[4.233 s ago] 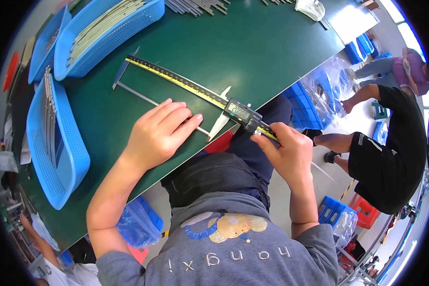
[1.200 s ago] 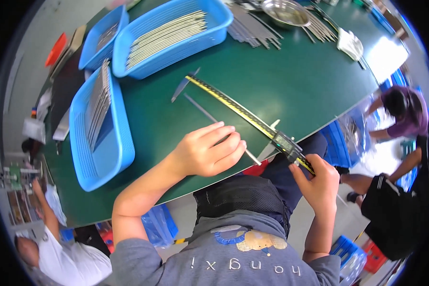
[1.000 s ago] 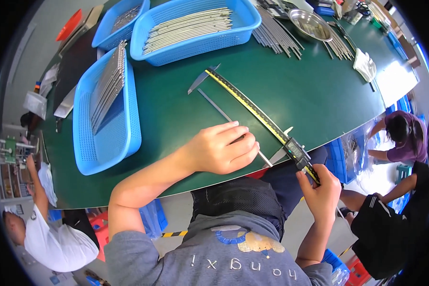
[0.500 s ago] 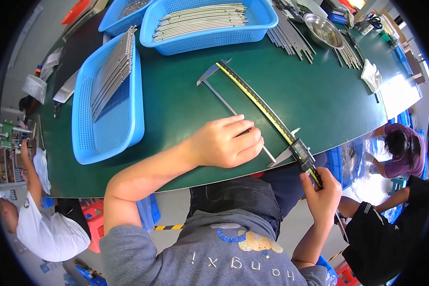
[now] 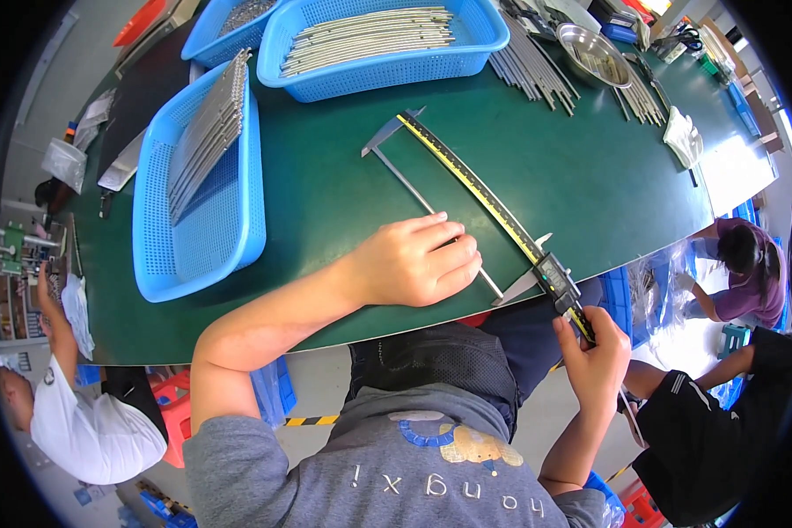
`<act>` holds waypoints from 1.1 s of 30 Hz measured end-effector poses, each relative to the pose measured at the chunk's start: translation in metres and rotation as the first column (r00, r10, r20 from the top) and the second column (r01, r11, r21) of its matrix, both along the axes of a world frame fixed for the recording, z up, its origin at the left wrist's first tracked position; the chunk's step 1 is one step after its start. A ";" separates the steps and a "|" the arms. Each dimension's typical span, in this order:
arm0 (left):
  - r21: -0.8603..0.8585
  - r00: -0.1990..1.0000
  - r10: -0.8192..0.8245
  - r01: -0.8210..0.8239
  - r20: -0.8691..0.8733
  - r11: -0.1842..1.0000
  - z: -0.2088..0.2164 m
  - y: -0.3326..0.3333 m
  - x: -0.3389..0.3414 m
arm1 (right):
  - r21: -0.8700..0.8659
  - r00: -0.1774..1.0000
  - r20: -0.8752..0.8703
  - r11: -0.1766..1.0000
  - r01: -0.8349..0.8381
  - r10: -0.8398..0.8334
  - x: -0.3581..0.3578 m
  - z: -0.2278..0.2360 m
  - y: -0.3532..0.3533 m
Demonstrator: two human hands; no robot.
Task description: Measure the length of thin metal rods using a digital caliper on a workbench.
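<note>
A thin metal rod point(image 5: 403, 182) runs slantwise over the green tabletop, and my left hand point(image 5: 421, 262) is closed around its middle. Its far end lies at the far jaw of a long digital caliper point(image 5: 480, 192), its near end at the sliding jaw by the table's front edge. At the caliper's near end, my right hand point(image 5: 597, 354) grips the beam just below the display block. The caliper's yellow-edged scale lies beside the rod, to its right. My left fingers hide part of the rod.
A blue basket point(image 5: 253, 185) with leaning rods stands left. Another blue basket point(image 5: 387, 84) holds rods at the back. Loose rods point(image 5: 537, 66) and a metal bowl point(image 5: 594, 53) lie back right, near a white glove point(image 5: 683, 136). Co-workers sit on both sides.
The rod's near end now sits right by the sliding jaw, with less of it showing past my left hand. Both hands keep their grips and have barely moved.
</note>
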State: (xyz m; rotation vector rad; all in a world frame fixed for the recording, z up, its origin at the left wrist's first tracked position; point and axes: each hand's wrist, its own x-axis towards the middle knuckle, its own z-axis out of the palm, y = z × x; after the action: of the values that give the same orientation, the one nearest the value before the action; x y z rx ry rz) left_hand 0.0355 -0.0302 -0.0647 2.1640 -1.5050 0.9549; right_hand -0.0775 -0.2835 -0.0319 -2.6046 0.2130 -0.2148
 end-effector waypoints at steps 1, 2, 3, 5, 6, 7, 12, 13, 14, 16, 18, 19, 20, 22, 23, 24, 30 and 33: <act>0.000 1.000 -0.002 0.002 -0.002 1.000 0.000 0.001 -0.001 | 0.011 1.000 0.011 1.000 -0.001 0.000 0.000 0.000 0.000; 0.038 1.000 0.005 -0.003 -0.029 0.999 0.001 0.003 -0.003 | 0.011 1.000 0.008 1.000 0.001 -0.001 -0.001 0.000 0.000; 0.075 0.998 0.012 -0.007 -0.056 0.997 0.001 0.004 -0.004 | 0.014 1.000 0.001 1.000 0.002 -0.002 -0.001 0.001 0.000; 0.084 0.998 0.014 -0.009 -0.061 0.996 0.002 0.004 -0.004 | 0.018 1.000 -0.008 1.000 0.002 -0.002 -0.001 0.001 0.001; 0.093 0.998 0.017 -0.011 -0.064 0.996 0.002 0.004 -0.004 | 0.015 1.000 -0.010 1.000 -0.001 0.001 -0.001 0.000 0.001; 0.093 0.998 0.016 -0.010 -0.066 0.996 0.001 0.004 -0.004 | 0.011 1.000 -0.011 1.000 -0.004 0.004 -0.001 0.000 0.000; 0.080 0.997 0.010 -0.003 -0.082 0.997 0.000 0.004 -0.003 | 0.011 1.000 -0.007 1.000 -0.008 0.008 -0.001 0.001 0.000; 0.078 0.996 0.008 -0.002 -0.085 0.997 0.000 0.004 -0.003 | 0.007 1.000 -0.011 1.000 -0.006 0.006 -0.001 0.002 0.000; 0.086 0.995 0.011 -0.002 -0.095 0.996 0.002 0.004 -0.002 | 0.006 1.000 -0.014 1.000 -0.004 0.005 -0.001 0.002 0.000; 0.093 0.994 0.013 -0.003 -0.107 0.996 0.002 0.004 -0.002 | 0.007 1.000 -0.014 1.000 -0.003 0.003 0.000 0.001 0.001; 0.099 0.994 0.024 -0.014 -0.106 0.995 0.002 0.005 -0.002 | 0.010 1.000 -0.015 1.000 -0.002 0.002 0.000 -0.001 0.000; 0.099 0.994 0.023 -0.012 -0.108 0.995 0.002 0.004 -0.001 | 0.014 1.000 -0.015 1.000 -0.001 0.001 0.000 -0.002 0.000; 0.096 0.994 0.020 -0.010 -0.109 0.995 0.002 0.004 -0.001 | 0.014 1.000 -0.017 1.000 0.000 0.000 0.000 -0.001 0.000; 0.093 0.994 0.017 -0.007 -0.111 0.996 0.003 0.004 -0.001 | 0.002 1.000 -0.018 1.000 -0.004 0.004 0.000 -0.001 0.000; 0.094 0.994 0.016 -0.006 -0.108 0.996 0.003 0.004 -0.001 | 0.001 1.000 -0.020 1.000 -0.003 0.003 0.000 -0.001 0.000; 0.096 0.994 0.016 -0.005 -0.105 0.995 0.004 0.004 -0.001 | 0.005 1.000 -0.018 1.000 -0.001 0.001 0.000 -0.001 0.000; 0.094 0.996 -0.013 0.021 -0.084 0.995 0.001 0.004 -0.001 | 0.007 1.000 -0.017 1.000 0.004 -0.004 -0.001 -0.001 0.001; 0.097 0.996 0.003 0.005 -0.087 0.995 0.002 0.004 -0.001 | 0.002 1.000 -0.012 1.000 0.002 -0.002 -0.001 0.000 0.001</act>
State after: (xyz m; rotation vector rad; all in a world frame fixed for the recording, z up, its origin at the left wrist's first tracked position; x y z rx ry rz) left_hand 0.0342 -0.0257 -0.0629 2.2410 -1.5407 0.7908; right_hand -0.0787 -0.2822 -0.0320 -2.6044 0.2196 -0.1992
